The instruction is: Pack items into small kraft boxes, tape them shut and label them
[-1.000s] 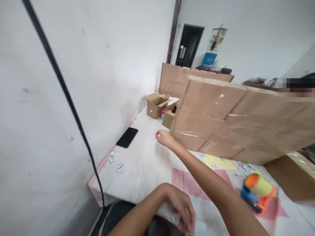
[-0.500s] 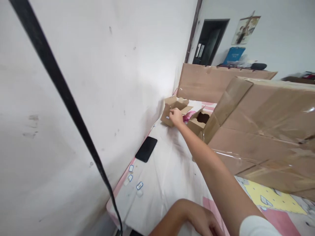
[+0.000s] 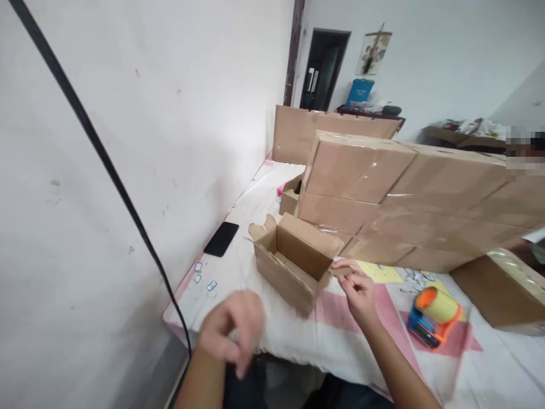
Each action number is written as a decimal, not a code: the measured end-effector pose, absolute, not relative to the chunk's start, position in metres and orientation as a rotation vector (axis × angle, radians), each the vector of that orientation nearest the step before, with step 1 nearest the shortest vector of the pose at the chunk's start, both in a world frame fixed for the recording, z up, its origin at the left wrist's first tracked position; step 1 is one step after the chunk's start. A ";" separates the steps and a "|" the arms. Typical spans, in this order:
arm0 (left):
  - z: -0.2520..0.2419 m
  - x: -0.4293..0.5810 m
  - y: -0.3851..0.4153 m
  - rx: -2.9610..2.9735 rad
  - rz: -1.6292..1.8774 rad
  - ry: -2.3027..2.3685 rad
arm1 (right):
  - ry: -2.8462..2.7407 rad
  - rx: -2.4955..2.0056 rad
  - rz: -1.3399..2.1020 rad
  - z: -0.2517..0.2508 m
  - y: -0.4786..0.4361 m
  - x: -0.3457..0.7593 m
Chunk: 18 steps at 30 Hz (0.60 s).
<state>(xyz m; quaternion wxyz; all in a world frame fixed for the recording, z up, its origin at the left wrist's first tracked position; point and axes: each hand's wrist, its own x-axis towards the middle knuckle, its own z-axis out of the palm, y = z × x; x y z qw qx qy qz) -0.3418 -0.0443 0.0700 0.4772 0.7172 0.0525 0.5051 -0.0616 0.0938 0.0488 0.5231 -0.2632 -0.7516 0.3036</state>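
An open cardboard box point(image 3: 283, 284) with raised flaps is in the middle of the head view, tilted over the white sheet. My right hand point(image 3: 360, 289) pinches a flap at its near right corner between thumb and fingers. The inside of the box shows bare brown cardboard. In front of the box, to the lower left, my left hand point(image 3: 232, 329) hangs with loosely bent fingers, somewhat blurred, touching nothing that I can see.
A second small carton point(image 3: 289, 201) stands behind, beside a wall of taped boxes point(image 3: 383, 199). An orange and blue tape dispenser point(image 3: 436, 315) sits at right, near another box point(image 3: 502, 289). A black phone point(image 3: 221, 238) and several small labels point(image 3: 212, 286) lie along the left wall.
My right hand has brought the open box from the far end of the sheet toward me. My left hand has risen into view at its front left. The view has turned right.
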 end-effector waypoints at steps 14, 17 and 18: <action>0.036 -0.235 -0.055 2.657 1.248 1.882 | -1.535 -0.946 1.094 0.027 0.078 0.027; 0.037 -0.227 -0.064 2.681 1.253 1.869 | -1.506 -1.087 0.988 0.030 0.074 0.023; 0.037 -0.226 -0.065 2.692 1.252 1.856 | -1.458 -1.142 0.956 0.030 0.075 0.021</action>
